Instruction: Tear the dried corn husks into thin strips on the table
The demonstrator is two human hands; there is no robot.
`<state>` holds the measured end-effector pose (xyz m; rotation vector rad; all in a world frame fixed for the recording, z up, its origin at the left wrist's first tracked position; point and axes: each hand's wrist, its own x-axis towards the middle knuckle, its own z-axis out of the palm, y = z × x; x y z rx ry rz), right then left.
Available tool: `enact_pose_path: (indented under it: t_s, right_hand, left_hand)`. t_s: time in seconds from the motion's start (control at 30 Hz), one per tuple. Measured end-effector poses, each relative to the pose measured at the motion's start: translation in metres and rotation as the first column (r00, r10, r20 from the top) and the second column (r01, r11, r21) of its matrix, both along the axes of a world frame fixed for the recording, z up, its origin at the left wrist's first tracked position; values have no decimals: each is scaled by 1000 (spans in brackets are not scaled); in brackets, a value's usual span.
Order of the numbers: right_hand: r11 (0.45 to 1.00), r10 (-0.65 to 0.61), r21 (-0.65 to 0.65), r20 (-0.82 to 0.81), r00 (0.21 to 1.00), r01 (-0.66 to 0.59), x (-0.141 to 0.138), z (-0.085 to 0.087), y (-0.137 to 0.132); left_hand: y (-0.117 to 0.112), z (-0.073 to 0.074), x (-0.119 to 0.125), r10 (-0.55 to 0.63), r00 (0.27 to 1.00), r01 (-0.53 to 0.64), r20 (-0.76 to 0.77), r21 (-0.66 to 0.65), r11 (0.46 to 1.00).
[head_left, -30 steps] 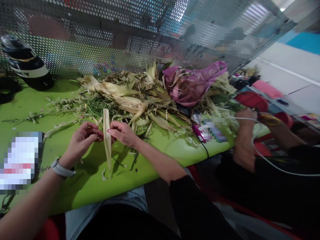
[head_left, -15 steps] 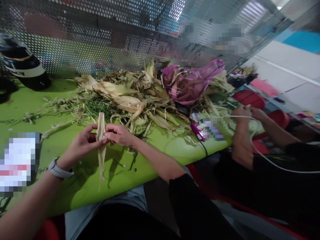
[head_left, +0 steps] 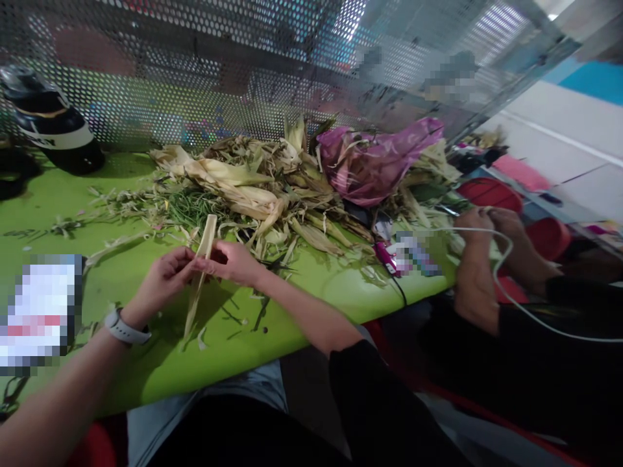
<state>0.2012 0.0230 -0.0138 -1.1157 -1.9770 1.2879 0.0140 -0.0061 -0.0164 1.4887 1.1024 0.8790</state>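
Pinching, both hands: husk (head_left: 207,235), one strip, over the table (head_left: 272,334).
Left hand (head_left: 165,277): thumb and fingertips closed on the strip near mid-length. Right hand (head_left: 237,262): thumb and finger nipping it at the same spot. Strip: tilted, upper end toward the heap (head_left: 243,185); lower tip on or just above the table, I cannot tell which. Handling, in my judgement: light grip, thumbs close, any pull even and along the grain, lest it split. Lost to me: fingertips behind the strip, its far face; phone (head_left: 41,305), cut off at left, screen blocked out.
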Motion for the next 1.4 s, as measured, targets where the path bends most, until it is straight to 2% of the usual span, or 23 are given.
enact_pose_path:
  t_s: [0.1,0.2,0.33,0.47,0.57,0.67,0.77,0.9,1.07,1.17,1.4]
  right_hand:
    - [997,12,-69,-109,994,-19,-3,-5,1]
    - [989,59,-120,-212,976,-86,-2,-10,5]
    - [992,32,-115,-126,992,-46,1,-7,7]
    - [984,20,-171,-107,994,-38,3,0,6]
    - [992,16,-126,-70,997,-25,2,1,3]
    - [997,-40,-68,33,999,42,-1,-3,2]
    - [990,-68,-126,2,998,68,-4,-8,3]
    - [962,41,-259,-190,981,-91,-1,-7,9]
    - [928,180,-288,-211,961,-237,9,3,16]
    - [920,234,-290,-130,964,-263,11,6,15]
    - [935,272,-240,13,962,-261,10,7,11]
  left_hand:
    - [0,2,0,58,997,-55,-41,72,996]
    - [1,4,-1,67,997,-66,-29,50,997]
    - [0,8,-2,-10,1000,10,-6,-52,999]
    - [0,7,-2,-110,994,108,-27,-64,992]
    - [0,3,-2,-99,992,100,-76,10,995]
    - [0,1,-1,-48,986,68,-160,120,990]
    - [-1,3,0,0,975,42,-222,185,982]
    - [0,11,2,13,991,3,-132,118,993]
    - [2,11,-1,-30,999,30,-35,6,1000]
    - [3,6,-6,-82,993,82,-87,-4,997]
    - [4,5,-11,-129,939,180,-319,137,974]
